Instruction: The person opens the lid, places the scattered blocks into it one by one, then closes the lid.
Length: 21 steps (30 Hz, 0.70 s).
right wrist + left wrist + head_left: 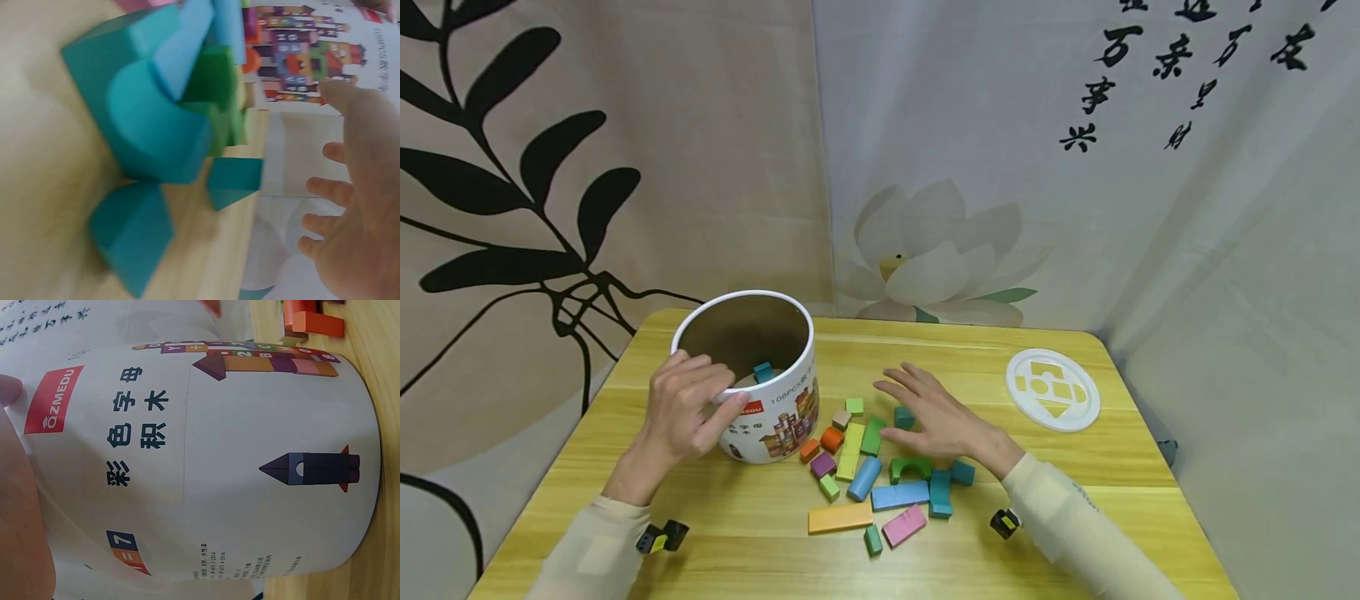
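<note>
My left hand (688, 408) grips the near rim of a tall white bucket (752, 443), with the thumb on the outer wall and fingers over the edge. Inside the bucket a teal block (763, 372) shows; the rest of its floor is partly hidden. The left wrist view has the bucket's printed side (225, 469) filling most of it. My right hand (936, 417), fingers spread and holding nothing, hovers over the far right of a loose group of coloured blocks. Near it are a teal block (904, 417), a green block (872, 436) and a green arch block (910, 467).
Toward the front lie an orange plank (840, 518), a pink block (904, 526) and a blue plank (900, 495). A white lid with shaped holes (1091, 402) rests at the table's back right. Behind the wooden table (760, 542) hangs a printed curtain (737, 167).
</note>
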{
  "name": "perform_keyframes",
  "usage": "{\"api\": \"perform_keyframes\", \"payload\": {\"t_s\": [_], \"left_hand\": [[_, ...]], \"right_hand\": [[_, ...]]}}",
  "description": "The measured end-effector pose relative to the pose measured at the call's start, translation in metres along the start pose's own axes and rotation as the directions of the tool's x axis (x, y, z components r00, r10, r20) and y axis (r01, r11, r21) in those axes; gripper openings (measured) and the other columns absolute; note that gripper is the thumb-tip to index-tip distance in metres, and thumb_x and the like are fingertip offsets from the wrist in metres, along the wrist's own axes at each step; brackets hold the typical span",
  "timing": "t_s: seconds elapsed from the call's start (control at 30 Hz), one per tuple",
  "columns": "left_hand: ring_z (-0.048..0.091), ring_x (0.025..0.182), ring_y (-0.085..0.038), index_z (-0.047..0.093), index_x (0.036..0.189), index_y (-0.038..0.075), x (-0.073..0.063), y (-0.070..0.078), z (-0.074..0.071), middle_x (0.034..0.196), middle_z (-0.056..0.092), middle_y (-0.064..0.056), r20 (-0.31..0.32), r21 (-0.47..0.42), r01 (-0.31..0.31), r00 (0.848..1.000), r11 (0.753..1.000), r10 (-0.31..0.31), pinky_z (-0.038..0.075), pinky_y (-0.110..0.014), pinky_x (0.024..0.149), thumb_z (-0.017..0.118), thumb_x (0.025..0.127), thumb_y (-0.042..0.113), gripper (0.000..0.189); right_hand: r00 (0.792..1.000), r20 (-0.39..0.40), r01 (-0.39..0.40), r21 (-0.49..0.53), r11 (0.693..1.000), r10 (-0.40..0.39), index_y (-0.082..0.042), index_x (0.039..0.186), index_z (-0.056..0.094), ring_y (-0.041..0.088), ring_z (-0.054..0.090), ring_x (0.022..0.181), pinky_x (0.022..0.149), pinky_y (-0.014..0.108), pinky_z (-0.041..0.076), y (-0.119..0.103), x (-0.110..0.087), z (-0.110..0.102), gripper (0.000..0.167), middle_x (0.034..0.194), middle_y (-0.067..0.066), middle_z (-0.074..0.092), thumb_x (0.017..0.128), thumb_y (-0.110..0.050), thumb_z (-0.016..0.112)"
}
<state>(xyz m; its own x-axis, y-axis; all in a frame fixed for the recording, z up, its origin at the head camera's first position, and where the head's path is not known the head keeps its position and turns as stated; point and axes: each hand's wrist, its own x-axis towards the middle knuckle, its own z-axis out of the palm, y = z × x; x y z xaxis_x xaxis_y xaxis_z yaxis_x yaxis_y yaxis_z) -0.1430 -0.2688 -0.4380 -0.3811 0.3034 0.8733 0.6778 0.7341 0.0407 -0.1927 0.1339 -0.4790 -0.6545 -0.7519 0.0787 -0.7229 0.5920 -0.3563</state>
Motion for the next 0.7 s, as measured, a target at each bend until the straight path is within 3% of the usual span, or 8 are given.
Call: {"api": "perform_keyframes", "payload": {"t_s": [0.3, 0.43, 0.7], "left_hand": [[0.031, 0.056, -0.011, 0.046, 0.063, 0.019, -0.001, 0.000, 0.000, 0.054, 0.042, 0.007, -0.003, 0.005, 0.000, 1.000, 1.000, 0.000, 0.026, -0.033, 0.064, 0.049, 0.109, 0.052, 0.057], [0.033, 0.056, -0.011, 0.047, 0.063, 0.019, -0.001, 0.000, 0.001, 0.054, 0.044, 0.007, -0.002, 0.007, 0.004, 1.000, 1.000, -0.004, 0.026, -0.033, 0.064, 0.049, 0.109, 0.052, 0.056], [0.033, 0.057, -0.011, 0.048, 0.064, 0.019, -0.002, 0.000, 0.001, 0.054, 0.045, 0.006, 0.001, 0.006, 0.009, 1.000, 1.000, -0.009, 0.027, -0.033, 0.065, 0.050, 0.108, 0.051, 0.054]], "right_hand": [[0.998, 0.058, -0.028, -0.014, 1.000, 0.029, -0.016, 0.169, 0.049, 0.050, 0.034, 0.170, 0.138, 0.067, 0.028, 0.017, -0.004, 0.017, 0.070, 0.179, 0.020, 0.044, 0.110, -0.049, 0.068], [0.994, 0.103, -0.041, -0.034, 0.999, 0.044, -0.017, 0.168, 0.052, 0.046, 0.039, 0.168, 0.136, 0.064, 0.034, 0.021, -0.005, 0.022, 0.064, 0.177, 0.017, 0.048, 0.111, -0.043, 0.068], [0.996, 0.078, 0.039, -0.095, 0.995, -0.032, -0.010, 0.154, 0.066, 0.035, 0.061, 0.151, 0.127, 0.053, 0.050, 0.026, -0.005, 0.028, 0.050, 0.159, 0.014, 0.065, 0.109, -0.029, 0.075]]}}
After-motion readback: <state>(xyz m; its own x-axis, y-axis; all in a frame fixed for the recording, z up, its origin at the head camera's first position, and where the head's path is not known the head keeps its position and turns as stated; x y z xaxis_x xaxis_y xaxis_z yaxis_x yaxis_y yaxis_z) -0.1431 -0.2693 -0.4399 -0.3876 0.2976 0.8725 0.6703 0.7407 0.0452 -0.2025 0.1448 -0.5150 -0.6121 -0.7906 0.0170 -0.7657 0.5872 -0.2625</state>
